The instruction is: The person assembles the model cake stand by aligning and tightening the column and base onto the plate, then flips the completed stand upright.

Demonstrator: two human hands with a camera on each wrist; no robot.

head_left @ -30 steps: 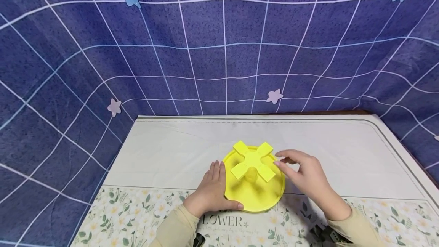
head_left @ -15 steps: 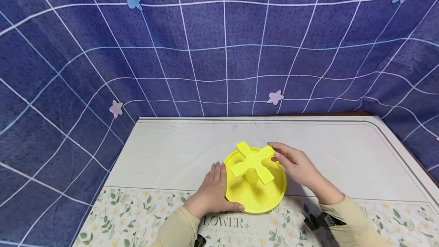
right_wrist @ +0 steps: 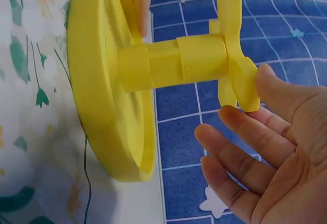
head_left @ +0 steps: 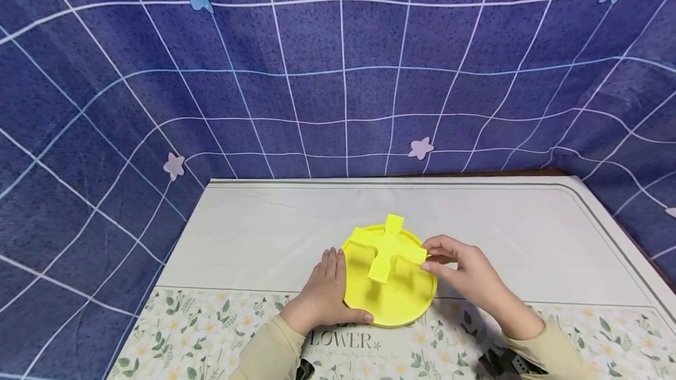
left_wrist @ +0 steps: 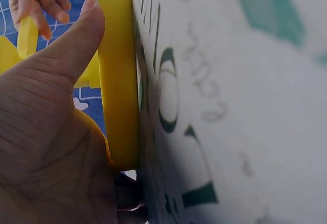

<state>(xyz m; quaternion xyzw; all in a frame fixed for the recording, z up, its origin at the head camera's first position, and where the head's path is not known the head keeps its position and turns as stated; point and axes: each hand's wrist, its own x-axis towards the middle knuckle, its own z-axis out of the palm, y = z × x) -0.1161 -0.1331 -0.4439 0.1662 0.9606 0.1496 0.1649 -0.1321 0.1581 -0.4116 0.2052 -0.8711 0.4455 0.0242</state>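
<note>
A yellow round base with a raised rim [head_left: 396, 312] lies on the table. From its centre rises a stepped yellow post [right_wrist: 166, 63], topped by a four-armed cross-shaped handle [head_left: 389, 244]. My left hand [head_left: 324, 295] rests against the left rim, its fingers straight along the side and its thumb on the near edge. In the left wrist view that thumb [left_wrist: 76, 45] lies over the rim. My right hand [head_left: 465, 263] pinches the right arm of the cross between thumb and index finger. Its other fingers [right_wrist: 230, 173] are spread loosely below, touching nothing.
The table wears a white cover [head_left: 253, 233] with a floral, lettered strip [head_left: 200, 327] along the front. A blue curtain [head_left: 317, 92] with grid lines and stars hangs behind and at both sides. Black wrist devices [head_left: 509, 362] show at the sleeves.
The cross-shaped handle has turned, its arms now at different angles. My right hand moved to a farther arm, then came back nearer with an arm pinched. The left hand stays at the rim.
</note>
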